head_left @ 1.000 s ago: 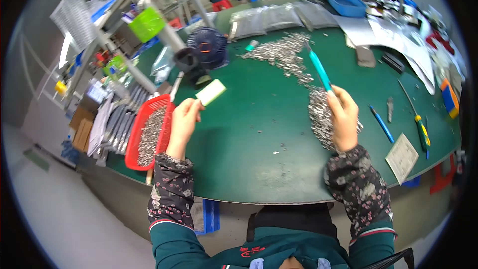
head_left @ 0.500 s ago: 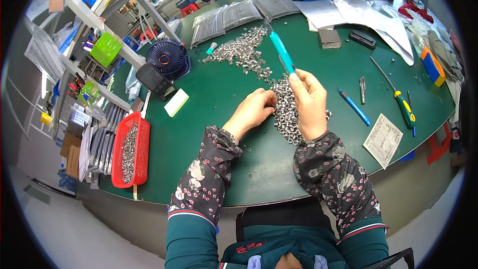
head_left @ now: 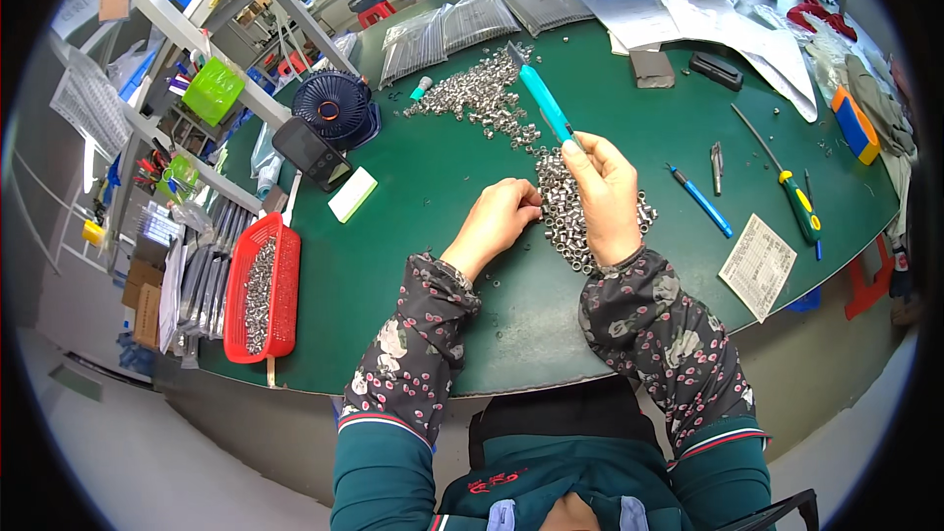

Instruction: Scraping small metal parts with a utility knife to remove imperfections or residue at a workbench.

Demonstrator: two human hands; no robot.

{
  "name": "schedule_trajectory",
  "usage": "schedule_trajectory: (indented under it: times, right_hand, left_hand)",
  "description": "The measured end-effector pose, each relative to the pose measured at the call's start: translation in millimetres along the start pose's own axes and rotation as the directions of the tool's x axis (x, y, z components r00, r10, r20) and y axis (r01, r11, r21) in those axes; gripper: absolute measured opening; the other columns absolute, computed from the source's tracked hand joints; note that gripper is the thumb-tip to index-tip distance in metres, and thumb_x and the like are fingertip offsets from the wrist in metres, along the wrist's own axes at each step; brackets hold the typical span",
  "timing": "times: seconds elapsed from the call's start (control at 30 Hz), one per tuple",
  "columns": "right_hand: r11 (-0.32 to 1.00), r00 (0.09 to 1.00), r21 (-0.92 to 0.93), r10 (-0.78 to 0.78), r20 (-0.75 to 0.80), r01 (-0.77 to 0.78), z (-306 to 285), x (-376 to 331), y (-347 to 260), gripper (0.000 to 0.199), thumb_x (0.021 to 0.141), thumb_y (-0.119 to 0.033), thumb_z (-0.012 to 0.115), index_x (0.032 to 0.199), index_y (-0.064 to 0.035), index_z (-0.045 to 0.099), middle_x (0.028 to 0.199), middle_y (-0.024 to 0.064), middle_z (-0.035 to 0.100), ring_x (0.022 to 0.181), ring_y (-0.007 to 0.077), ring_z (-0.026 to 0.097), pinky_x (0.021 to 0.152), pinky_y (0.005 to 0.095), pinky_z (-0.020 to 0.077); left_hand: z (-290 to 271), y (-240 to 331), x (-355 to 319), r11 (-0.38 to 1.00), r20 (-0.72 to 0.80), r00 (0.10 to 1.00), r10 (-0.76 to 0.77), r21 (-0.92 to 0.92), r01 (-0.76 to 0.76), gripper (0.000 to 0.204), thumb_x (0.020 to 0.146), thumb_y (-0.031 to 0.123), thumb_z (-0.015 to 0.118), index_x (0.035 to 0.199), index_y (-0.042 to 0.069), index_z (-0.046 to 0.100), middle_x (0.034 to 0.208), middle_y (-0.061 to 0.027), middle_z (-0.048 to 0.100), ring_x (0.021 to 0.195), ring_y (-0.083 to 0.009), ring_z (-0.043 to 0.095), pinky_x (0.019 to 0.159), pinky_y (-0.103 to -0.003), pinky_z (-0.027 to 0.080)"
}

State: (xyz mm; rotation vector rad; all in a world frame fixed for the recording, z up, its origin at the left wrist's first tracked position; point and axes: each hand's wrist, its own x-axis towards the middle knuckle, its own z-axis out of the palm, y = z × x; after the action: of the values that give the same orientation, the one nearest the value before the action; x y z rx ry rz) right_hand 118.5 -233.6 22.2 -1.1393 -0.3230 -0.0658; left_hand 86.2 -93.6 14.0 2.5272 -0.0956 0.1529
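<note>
In my raised right hand point(head_left: 612, 199) is a teal-handled utility knife point(head_left: 544, 102), its dark tip slanting up and away to the left. Beneath that hand, partly covered by it, lies a near heap of small silver metal rings point(head_left: 564, 221). My left hand point(head_left: 495, 223) rests at the left edge of this heap, thumb and fingers pinched together. Whatever those fingertips hold is hidden. A second, wider spread of loose metal pieces point(head_left: 467, 98) lies farther back and runs into the near heap.
At the left stand a red basket point(head_left: 291, 295) of metal pieces, a dark fan point(head_left: 334, 110) and a phone-like device point(head_left: 310, 153). Bagged rods point(head_left: 477, 24) line the back. On the right lie a blue pen point(head_left: 700, 201), a screwdriver point(head_left: 798, 206) and a printed card point(head_left: 757, 267).
The knife and my right hand have shifted slightly left, with the knife's tip lower. My left hand stays pinched beside the heap. The whole view has tilted a little.
</note>
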Motion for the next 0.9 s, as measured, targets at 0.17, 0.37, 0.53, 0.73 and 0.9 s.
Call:
schedule_trajectory:
  times: [0.17, 0.37, 0.53, 0.73, 0.9]
  right_hand:
    - [1.000, 0.999, -0.009, -0.006, 0.043, 0.006, 5.1, -0.5, 3.0, 0.026, 0.080, -0.018, 0.056, 0.093, 0.0047, 0.055, 0.076, 0.0016, 0.056, 0.068, 0.0051, 0.048, 0.060, 0.0190, 0.0388]
    - [0.981, 0.975, -0.185, -0.011, 0.222, 0.053, 7.4, -6.6, 4.1, 0.025, 0.079, -0.018, 0.057, 0.092, 0.0028, 0.055, 0.075, 0.0003, 0.055, 0.068, 0.0061, 0.048, 0.061, 0.0203, 0.0391]
    - [0.837, 0.897, -0.515, 0.073, 0.436, 0.183, 11.0, -24.2, 3.8, 0.026, 0.073, -0.023, 0.061, 0.091, -0.0033, 0.058, 0.071, 0.0087, 0.060, 0.062, 0.0141, 0.057, 0.059, 0.0267, 0.0435]
    - [0.682, 0.819, -0.619, 0.050, 0.571, 0.390, 14.8, -31.4, 3.8, 0.026, 0.070, -0.025, 0.062, 0.087, -0.0040, 0.060, 0.071, 0.0108, 0.057, 0.062, 0.0240, 0.056, 0.056, 0.0315, 0.0426]
    - [0.704, 0.807, -0.631, 0.139, 0.573, 0.326, 14.7, -32.5, 4.5, 0.027, 0.072, -0.024, 0.061, 0.088, -0.0025, 0.060, 0.071, 0.0111, 0.057, 0.061, 0.0244, 0.056, 0.056, 0.0316, 0.0427]
  left_hand:
    - [-11.9, -8.3, -12.3, 0.992, -0.147, 0.981, 0.126, 0.018, -0.124, 0.012, 0.073, 0.006, 0.057, 0.082, -0.001, 0.054, 0.074, -0.0082, 0.056, 0.064, -0.0156, 0.054, 0.055, -0.027, 0.044]
    - [-44.2, -16.5, -59.3, 0.534, -0.011, 0.942, -0.336, -0.826, 0.181, 0.012, 0.082, 0.008, 0.050, 0.094, 0.003, 0.047, 0.081, -0.0043, 0.052, 0.057, -0.0051, 0.046, 0.040, -0.014, 0.035]
    - [-45.7, -63.2, -89.2, 0.215, -0.136, 0.913, -0.385, -0.975, -0.054, 0.013, 0.084, 0.012, 0.050, 0.094, 0.005, 0.050, 0.080, -0.0020, 0.050, 0.056, -0.0045, 0.042, 0.040, -0.015, 0.033]
    - [-51.9, -78.5, -92.6, 0.122, -0.124, 0.913, -0.388, -0.989, -0.083, 0.014, 0.085, 0.017, 0.049, 0.095, 0.007, 0.052, 0.079, -0.0006, 0.049, 0.057, -0.0046, 0.041, 0.042, -0.016, 0.031]
    - [-50.5, -73.9, -88.5, 0.084, -0.095, 0.913, -0.396, -0.994, -0.066, 0.013, 0.084, 0.013, 0.050, 0.095, 0.006, 0.052, 0.079, -0.0011, 0.050, 0.058, -0.0047, 0.042, 0.043, -0.015, 0.033]
